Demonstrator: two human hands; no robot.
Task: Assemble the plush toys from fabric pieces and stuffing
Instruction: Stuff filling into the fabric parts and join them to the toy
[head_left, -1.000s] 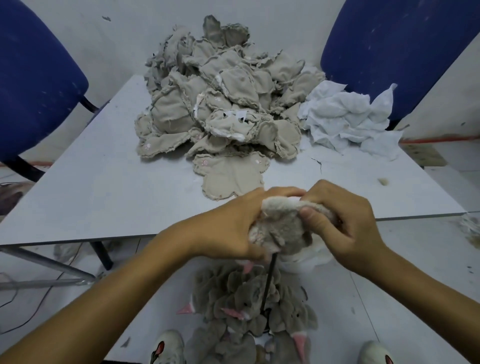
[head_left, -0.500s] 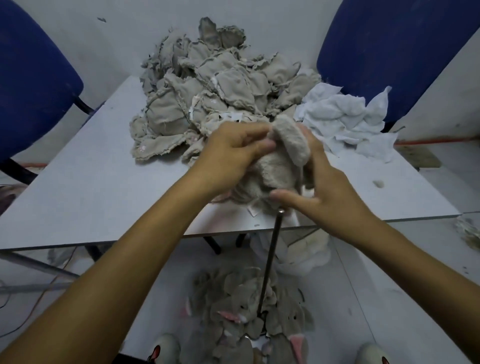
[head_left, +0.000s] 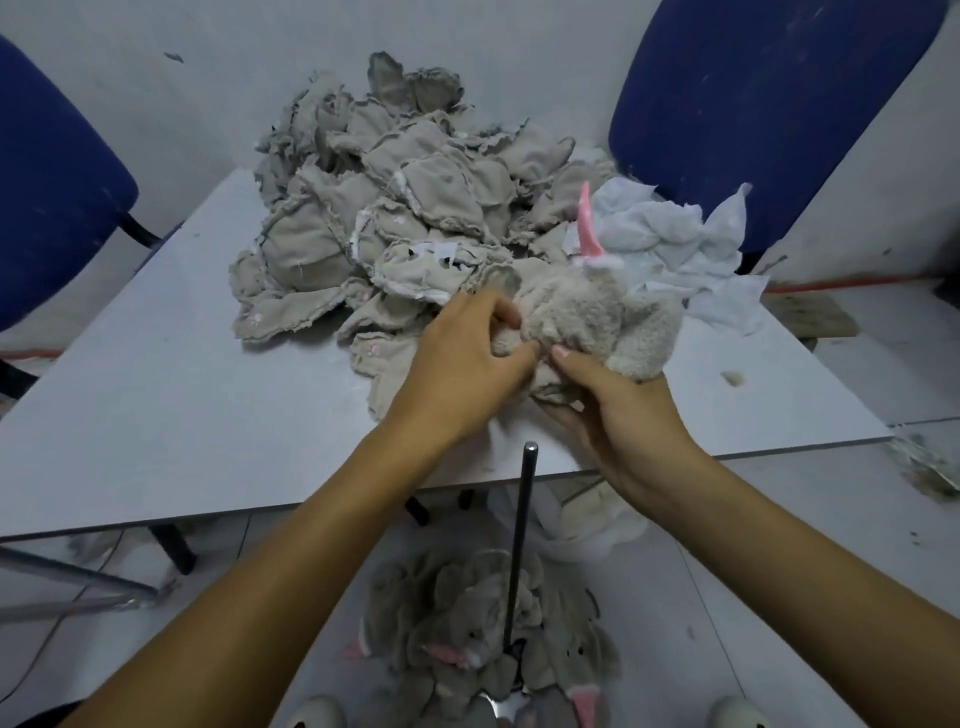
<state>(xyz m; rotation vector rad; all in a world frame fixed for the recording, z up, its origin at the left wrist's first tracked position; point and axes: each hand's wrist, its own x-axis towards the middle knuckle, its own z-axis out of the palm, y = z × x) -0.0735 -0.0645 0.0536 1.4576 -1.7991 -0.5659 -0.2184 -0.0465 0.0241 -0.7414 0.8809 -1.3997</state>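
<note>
Table – pale grey, flat top – takes up most of the view. Two blue upholstered chairs stand behind it, one far left and one far right. Big heap of beige inside-out fabric skins sits on the far middle of the table, with a crumpled white fabric pile touching its right side. On the floor near the person's feet is a cluster of turned grey plush skins with pink bits; a thin dark metal rod stands upright out of it, its tip just below the table's near edge. Fluffy grey plush toy skin with a pink horn is held just above the table, near the front right of the heap, horn pointing up. Left hand pinches its left end, fingers curled into the fabric. Right hand grips it from below, thumb pressed on the near side and fingers curled under. Small tuft of stuffing lies alone on the table to the right.
</note>
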